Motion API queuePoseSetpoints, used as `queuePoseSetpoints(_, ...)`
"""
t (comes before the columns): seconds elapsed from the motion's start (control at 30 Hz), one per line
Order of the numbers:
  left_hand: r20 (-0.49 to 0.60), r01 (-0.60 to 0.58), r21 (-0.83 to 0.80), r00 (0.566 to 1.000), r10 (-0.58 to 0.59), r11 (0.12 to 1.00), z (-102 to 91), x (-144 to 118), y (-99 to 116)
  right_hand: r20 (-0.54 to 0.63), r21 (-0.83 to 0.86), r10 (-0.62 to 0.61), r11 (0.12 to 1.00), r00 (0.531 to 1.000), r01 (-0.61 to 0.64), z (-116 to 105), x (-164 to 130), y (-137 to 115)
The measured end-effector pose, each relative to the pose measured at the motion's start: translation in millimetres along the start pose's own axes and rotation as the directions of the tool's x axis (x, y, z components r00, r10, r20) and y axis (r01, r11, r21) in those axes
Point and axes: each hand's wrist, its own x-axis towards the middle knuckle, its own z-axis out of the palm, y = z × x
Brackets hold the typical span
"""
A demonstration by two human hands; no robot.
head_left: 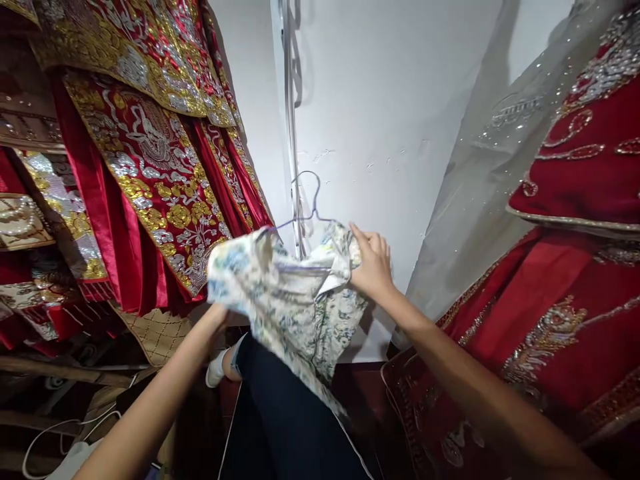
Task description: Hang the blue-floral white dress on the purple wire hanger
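A pale floral shirt [290,307] hangs on a thin wire hanger [306,207] in front of me. My right hand [373,263] grips the shirt at its right shoulder, near the collar. My left hand [220,313] reaches under the shirt's left side; its fingers are hidden by the cloth. The hanger's hook stands up against the white wall [380,120].
Red garments with gold and silver embroidery [150,153] hang on the left. Another red beaded garment [575,267] under a sheer cover [480,173] fills the right. A metal rail [291,100] runs down the wall. Dark cloth [280,413] and white cables [65,427] lie below.
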Motion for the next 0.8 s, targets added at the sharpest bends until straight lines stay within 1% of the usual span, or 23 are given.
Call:
queuePoseSetpoints(0.03,0.036,0.083,-0.029,0.996,-0.082,0.996,-6.8,-4.7,-16.9,-0.019,-0.026,0.05,0.998,0.999,-0.051,-1.0,6.7,6.2)
queuePoseSetpoints(0.1,0.143,0.269,-0.082,0.956,-0.256,0.96,-13.3,-15.9,-47.0,-0.03,-0.044,0.112,0.993,0.993,-0.113,-0.8,21.2,10.3)
queuePoseSetpoints(0.13,0.157,0.329,-0.09,0.937,-0.313,0.94,-13.0,-21.0,-59.5,-0.022,-0.042,0.121,0.992,0.992,-0.122,0.3,28.2,8.2)
queuePoseSetpoints(0.17,0.148,0.346,-0.086,0.932,-0.332,0.934,-10.7,-25.2,-69.9,-0.007,-0.037,0.114,0.993,0.993,-0.114,1.7,34.2,3.9)
queuePoseSetpoints(0.2,0.123,0.314,-0.07,0.945,-0.304,0.947,-6.8,-28.2,-78.5,0.012,-0.031,0.092,0.995,0.996,-0.092,3.2,38.9,-2.0)
queuePoseSetpoints(0.27,0.072,0.192,-0.029,0.979,-0.19,0.981,2.9,-30.2,-91.1,0.053,-0.026,0.031,0.999,0.998,-0.029,4.7,42.3,-15.6)
queuePoseSetpoints(0.3,0.034,0.139,-0.017,0.99,-0.138,0.99,7.6,-30.2,-96.2,0.071,-0.025,0.005,1.0,0.997,-0.003,4.1,40.5,-21.9)
queuePoseSetpoints(0.33,-0.017,0.109,-0.015,0.994,-0.109,0.994,11.9,-30.2,-101.1,0.089,-0.021,-0.017,1.0,0.996,0.019,2.5,36.2,-27.3)
queuePoseSetpoints(0.37,-0.074,0.102,-0.026,0.992,-0.103,0.994,15.8,-31.0,-106.1,0.105,-0.011,-0.039,0.999,0.994,0.04,0.1,29.6,-31.7)
queuePoseSetpoints(0.43,-0.162,0.144,-0.104,0.974,-0.16,0.984,22.8,-37.5,-117.3,0.141,0.046,-0.082,0.996,0.987,0.076,-4.9,9.4,-38.4)
queuePoseSetpoints(0.5,-0.18,0.194,-0.245,0.954,-0.241,0.95,30.3,-52.1,-128.7,0.14,0.152,-0.093,0.986,0.986,0.072,-5.6,-19.3,-45.3)
queuePoseSetpoints(0.53,-0.175,0.214,-0.313,0.944,-0.278,0.925,34.2,-62.0,-133.6,0.116,0.219,-0.064,0.975,0.991,0.038,-2.9,-36.5,-49.7)
queuePoseSetpoints(0.57,-0.169,0.232,-0.373,0.935,-0.311,0.899,37.9,-72.9,-137.4,0.091,0.294,-0.006,0.956,0.996,-0.021,2.2,-55.3,-54.8)
queuePoseSetpoints(0.6,-0.162,0.246,-0.419,0.927,-0.338,0.874,41.1,-84.1,-140.0,0.074,0.376,0.067,0.922,0.995,-0.09,9.5,-75.2,-60.5)
queuePoseSetpoints(0.63,-0.157,0.258,-0.453,0.919,-0.361,0.853,43.5,-94.8,-141.2,0.096,0.462,0.161,0.867,0.982,-0.187,18.5,-95.5,-66.5)
queuePoseSetpoints(0.67,-0.153,0.268,-0.48,0.912,-0.38,0.835,44.8,-104.5,-141.2,0.186,0.534,0.23,0.793,0.955,-0.295,28.3,-115.3,-72.4)
queuePoseSetpoints(0.7,-0.148,0.275,-0.501,0.907,-0.395,0.82,44.8,-112.7,-140.1,0.271,0.571,0.277,0.725,0.922,-0.386,38.3,-133.5,-78.0)
queuePoseSetpoints(0.77,-0.147,0.28,-0.529,0.899,-0.412,0.801,41.5,-123.9,-135.9,0.381,0.61,0.356,0.597,0.853,-0.521,55.2,-161.3,-86.8)
queuePoseSetpoints(0.8,-0.148,0.283,-0.532,0.897,-0.417,0.798,38.7,-127.2,-133.2,0.435,0.623,0.374,0.531,0.819,-0.574,61.2,-169.6,-90.0)
